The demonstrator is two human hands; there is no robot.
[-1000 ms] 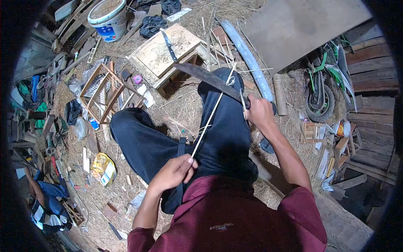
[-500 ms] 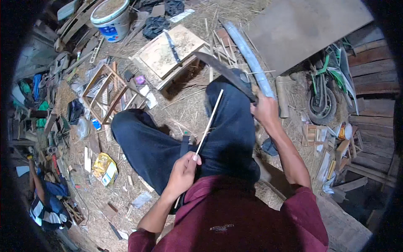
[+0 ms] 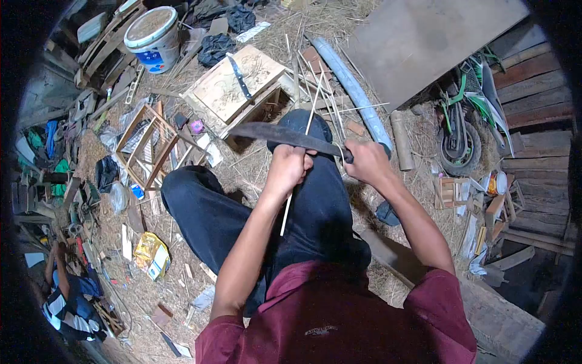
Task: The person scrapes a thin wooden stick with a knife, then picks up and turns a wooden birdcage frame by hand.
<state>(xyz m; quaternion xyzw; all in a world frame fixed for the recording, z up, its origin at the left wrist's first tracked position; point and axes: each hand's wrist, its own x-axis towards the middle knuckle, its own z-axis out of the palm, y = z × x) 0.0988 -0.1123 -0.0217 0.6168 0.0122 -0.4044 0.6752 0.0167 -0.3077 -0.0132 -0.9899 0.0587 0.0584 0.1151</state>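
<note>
My right hand (image 3: 368, 161) is closed around the handle of a machete (image 3: 267, 131). Its dark, broad blade points left across my raised knee, with the tip towards the wooden box. In my left hand (image 3: 287, 170), fingers closed, is a thin pale wooden stick (image 3: 285, 215). The stick slants up and away from my lap, crossing the blade just beyond my left knuckles. That fist sits right beside the blade's near edge; whether its fingers touch the metal I cannot tell.
A wooden box (image 3: 224, 91) with a knife (image 3: 239, 76) on top stands ahead. Around lie a slatted wooden frame (image 3: 147, 145), a white bucket (image 3: 151, 42), a grey pipe (image 3: 348, 85), a large board (image 3: 436, 42) and a green motorbike (image 3: 464, 121). Another person (image 3: 70, 303) sits far left.
My left hand has moved up and forward with the stick to the knee. The machete has swung down and left, and its blade now lies across the stick.
</note>
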